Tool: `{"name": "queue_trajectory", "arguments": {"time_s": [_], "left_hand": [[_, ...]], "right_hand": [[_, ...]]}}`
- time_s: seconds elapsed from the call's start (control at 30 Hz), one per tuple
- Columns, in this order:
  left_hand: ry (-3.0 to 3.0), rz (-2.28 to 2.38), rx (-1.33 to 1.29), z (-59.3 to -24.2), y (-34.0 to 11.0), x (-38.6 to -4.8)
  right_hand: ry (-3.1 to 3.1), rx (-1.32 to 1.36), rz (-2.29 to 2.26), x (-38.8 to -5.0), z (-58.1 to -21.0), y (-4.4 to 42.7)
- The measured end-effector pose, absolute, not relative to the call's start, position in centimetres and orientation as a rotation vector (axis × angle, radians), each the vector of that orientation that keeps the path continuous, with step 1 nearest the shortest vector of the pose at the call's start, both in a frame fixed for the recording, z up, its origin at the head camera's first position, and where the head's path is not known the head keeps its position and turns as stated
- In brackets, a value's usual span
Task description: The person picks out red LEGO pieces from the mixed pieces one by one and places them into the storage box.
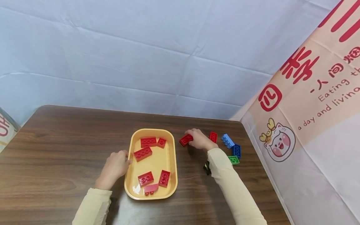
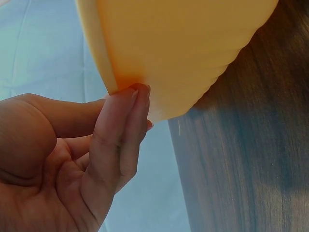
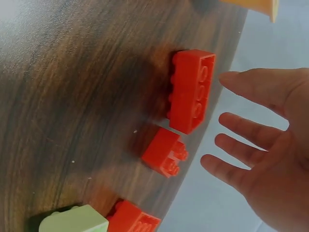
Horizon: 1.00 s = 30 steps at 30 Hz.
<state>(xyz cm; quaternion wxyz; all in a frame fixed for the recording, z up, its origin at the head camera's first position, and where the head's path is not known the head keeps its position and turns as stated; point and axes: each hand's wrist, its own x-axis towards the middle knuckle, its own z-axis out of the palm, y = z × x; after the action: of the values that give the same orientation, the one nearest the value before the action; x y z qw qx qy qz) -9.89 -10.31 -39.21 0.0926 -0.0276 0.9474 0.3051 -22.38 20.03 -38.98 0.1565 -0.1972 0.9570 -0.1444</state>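
Left hand [image 1: 116, 164] pinches the yellow tray [image 1: 164, 159] by its rim, 9 o'clock. Right hand [image 1: 199, 139]: fingers spread, empty, beside the red brick [image 1: 184, 141] at tray's 2 o'clock. Looks like pick-up step; next calls for pinching brick.

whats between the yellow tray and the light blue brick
In the head view, left to right: a red brick, the right hand and a second red brick; the hand may hide more.

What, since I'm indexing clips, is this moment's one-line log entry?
left hand: holds yellow tray | right hand: spread near long red brick | inside tray: red bricks | on table: blue bricks, green brick
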Motion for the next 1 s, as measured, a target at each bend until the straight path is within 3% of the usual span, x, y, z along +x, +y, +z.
{"name": "queue_trajectory", "arguments": {"time_s": [1.0], "left_hand": [[2.806, 0.901, -0.085, -39.2, -10.3, -9.9]], "right_hand": [[2.737, -0.539, -0.348, -22.2, -40.9, 20.0]]}}
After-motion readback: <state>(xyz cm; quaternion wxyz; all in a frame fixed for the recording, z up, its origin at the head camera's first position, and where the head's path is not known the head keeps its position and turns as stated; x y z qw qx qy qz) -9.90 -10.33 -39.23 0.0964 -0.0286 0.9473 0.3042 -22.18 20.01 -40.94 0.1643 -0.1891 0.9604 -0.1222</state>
